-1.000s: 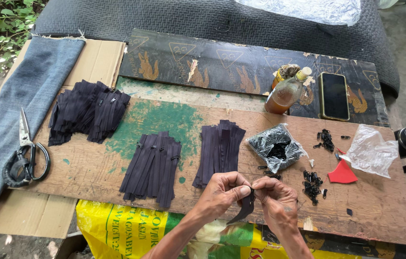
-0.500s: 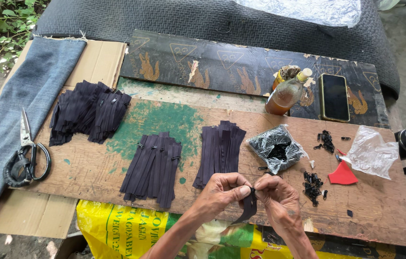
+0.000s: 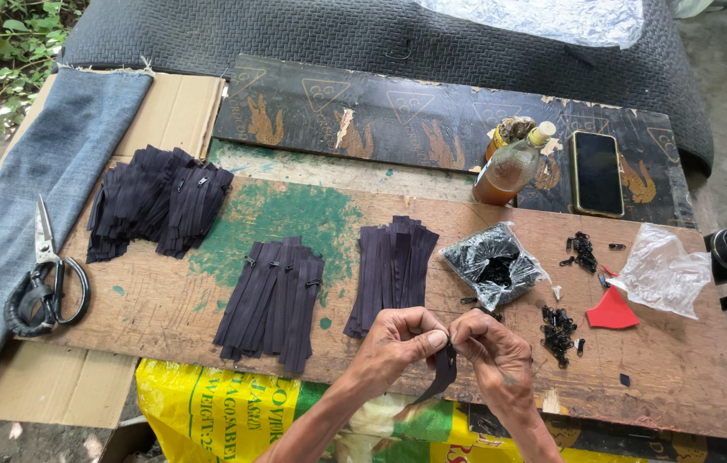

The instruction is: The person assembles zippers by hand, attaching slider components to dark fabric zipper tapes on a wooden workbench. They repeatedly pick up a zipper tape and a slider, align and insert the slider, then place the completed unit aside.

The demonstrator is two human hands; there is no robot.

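My left hand point(image 3: 398, 343) and my right hand point(image 3: 490, 353) meet at the front edge of a wooden board point(image 3: 166, 300), both pinching the top of one dark zipper strip point(image 3: 444, 370) that hangs down between them. Just beyond my hands lies a pile of dark zipper strips point(image 3: 392, 267). A second pile point(image 3: 273, 296) lies to the left, and a bigger heap point(image 3: 157, 201) sits at the far left. Small black zipper sliders point(image 3: 557, 326) are scattered to the right of my right hand.
Scissors point(image 3: 46, 279) rest on blue denim point(image 3: 29, 214) at the left. A plastic bag of black parts point(image 3: 494, 264), a red scrap point(image 3: 610, 310), a clear bag point(image 3: 662, 270), an amber bottle point(image 3: 509, 167) and a phone point(image 3: 597, 171) lie to the right.
My hands have stayed together on the strip and shifted very slightly; the strip now hangs straight down between them. Nothing else on the board has moved.
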